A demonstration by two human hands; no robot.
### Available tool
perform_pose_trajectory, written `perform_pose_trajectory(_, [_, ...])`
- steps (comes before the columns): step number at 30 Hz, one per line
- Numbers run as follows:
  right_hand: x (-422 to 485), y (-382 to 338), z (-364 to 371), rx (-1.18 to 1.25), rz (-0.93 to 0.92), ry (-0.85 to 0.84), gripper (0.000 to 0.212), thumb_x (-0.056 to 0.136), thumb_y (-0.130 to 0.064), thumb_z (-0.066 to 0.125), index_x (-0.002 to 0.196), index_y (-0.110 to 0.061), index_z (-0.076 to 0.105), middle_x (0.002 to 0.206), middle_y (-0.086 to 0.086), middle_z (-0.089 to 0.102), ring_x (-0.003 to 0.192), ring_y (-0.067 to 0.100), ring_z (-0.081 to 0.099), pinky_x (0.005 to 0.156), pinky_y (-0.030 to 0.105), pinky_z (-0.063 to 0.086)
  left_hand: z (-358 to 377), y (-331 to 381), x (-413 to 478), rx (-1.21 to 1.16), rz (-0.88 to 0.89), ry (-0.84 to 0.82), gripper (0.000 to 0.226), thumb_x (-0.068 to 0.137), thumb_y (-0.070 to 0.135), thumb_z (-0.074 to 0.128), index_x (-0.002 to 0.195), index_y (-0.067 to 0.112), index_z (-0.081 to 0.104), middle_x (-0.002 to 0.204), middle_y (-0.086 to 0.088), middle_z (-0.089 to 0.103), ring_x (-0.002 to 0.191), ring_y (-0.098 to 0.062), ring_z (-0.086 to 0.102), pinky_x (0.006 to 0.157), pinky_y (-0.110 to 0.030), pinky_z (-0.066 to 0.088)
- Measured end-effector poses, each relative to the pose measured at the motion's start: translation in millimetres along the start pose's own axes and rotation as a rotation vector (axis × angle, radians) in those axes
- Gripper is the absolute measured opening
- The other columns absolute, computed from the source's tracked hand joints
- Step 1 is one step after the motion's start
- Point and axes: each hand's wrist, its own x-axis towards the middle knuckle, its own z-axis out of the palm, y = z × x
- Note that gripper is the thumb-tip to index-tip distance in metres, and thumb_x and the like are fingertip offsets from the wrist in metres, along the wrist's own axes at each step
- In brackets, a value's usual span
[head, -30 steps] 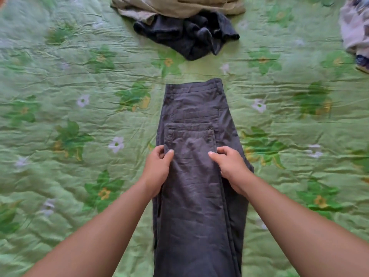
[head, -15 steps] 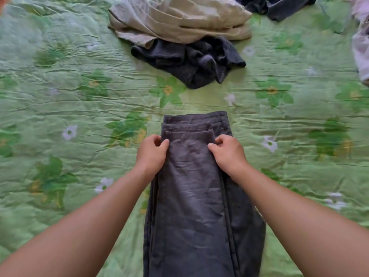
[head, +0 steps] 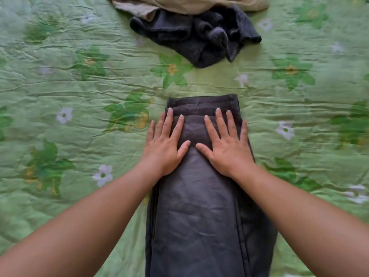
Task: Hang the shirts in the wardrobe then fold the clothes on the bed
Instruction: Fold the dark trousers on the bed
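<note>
Dark grey trousers lie lengthwise on the green flowered bedspread, folded over so the upper layer's end sits just short of the waistband at the far end. My left hand lies flat on the left side of the folded end, fingers straight and spread. My right hand lies flat on the right side in the same way. Both palms press the cloth down; neither hand grips anything.
A crumpled dark garment lies on the bed beyond the trousers. A beige garment partly covers it at the top edge of the view. The bedspread stretches left and right of the trousers.
Both hands have let go of the trouser end they pinched and carried toward the waistband. They now lie flat on the fold with fingers straight.
</note>
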Motion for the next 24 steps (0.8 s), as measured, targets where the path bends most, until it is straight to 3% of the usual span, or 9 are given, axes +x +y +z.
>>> perform_pose_trajectory(4, [8, 0, 8, 0.021, 0.013, -0.031, 0.085, 0.088, -0.082, 0.004, 0.156, -0.037, -0.020, 0.164, -0.001, -0.032, 0.149, 0.023, -0.032, 0.118, 0.063, -0.013, 10, -1, 5, 0.043, -0.017, 0.007, 0.078, 0.094, 0.065, 0.013, 0.160, 0.029, -0.005, 0.167, -0.005, -0.019, 0.154, -0.022, -0.015, 0.125, -0.047, -0.004])
perform_pose_trajectory(8, [-29, -8, -6, 0.017, 0.021, 0.002, 0.087, 0.093, -0.075, 0.013, 0.159, -0.026, -0.017, 0.165, 0.004, -0.027, 0.152, 0.028, -0.025, 0.118, 0.068, -0.005, -9, 10, -31, -0.070, -0.063, 0.001, 0.079, 0.096, 0.063, 0.025, 0.160, 0.028, -0.006, 0.166, -0.006, -0.021, 0.154, -0.024, -0.016, 0.124, -0.050, -0.001])
perform_pose_trajectory(11, [-111, -19, 11, -0.046, -0.083, 0.089, 0.087, 0.093, -0.072, 0.023, 0.162, -0.022, 0.007, 0.169, 0.010, -0.010, 0.155, 0.034, -0.009, 0.115, 0.074, 0.004, 2, 22, -121, -0.074, 0.003, 0.096, 0.079, 0.093, 0.060, 0.034, 0.161, 0.029, 0.006, 0.168, -0.008, -0.011, 0.155, -0.027, -0.007, 0.123, -0.056, 0.012])
perform_pose_trajectory(14, [-182, -11, 37, -0.082, -0.120, 0.049, 0.085, 0.090, -0.076, 0.026, 0.161, -0.029, 0.020, 0.170, 0.011, 0.001, 0.155, 0.038, -0.001, 0.114, 0.075, 0.006, 28, 17, -204, -0.008, 0.043, 0.030, 0.075, 0.093, 0.063, 0.034, 0.160, 0.036, 0.011, 0.168, -0.010, -0.006, 0.155, -0.032, 0.000, 0.119, -0.061, 0.021])
perform_pose_trajectory(21, [-186, -11, 57, -0.117, -0.033, -0.043, 0.082, 0.090, -0.080, 0.011, 0.160, -0.038, 0.000, 0.169, 0.007, -0.011, 0.154, 0.034, -0.014, 0.117, 0.069, -0.001, 55, 12, -213, 0.070, 0.008, -0.041, 0.073, 0.095, 0.066, 0.027, 0.159, 0.040, 0.003, 0.168, -0.012, -0.009, 0.154, -0.036, -0.002, 0.123, -0.056, 0.009])
perform_pose_trajectory(24, [-206, -15, 49, -0.072, 0.035, -0.008, 0.084, 0.091, -0.077, 0.013, 0.161, -0.033, -0.002, 0.169, 0.009, -0.012, 0.155, 0.032, -0.014, 0.116, 0.072, -0.004, 40, 20, -227, -0.046, -0.055, -0.081, 0.074, 0.098, 0.061, 0.032, 0.160, 0.036, 0.001, 0.167, -0.015, -0.011, 0.154, -0.035, -0.002, 0.123, -0.054, 0.012])
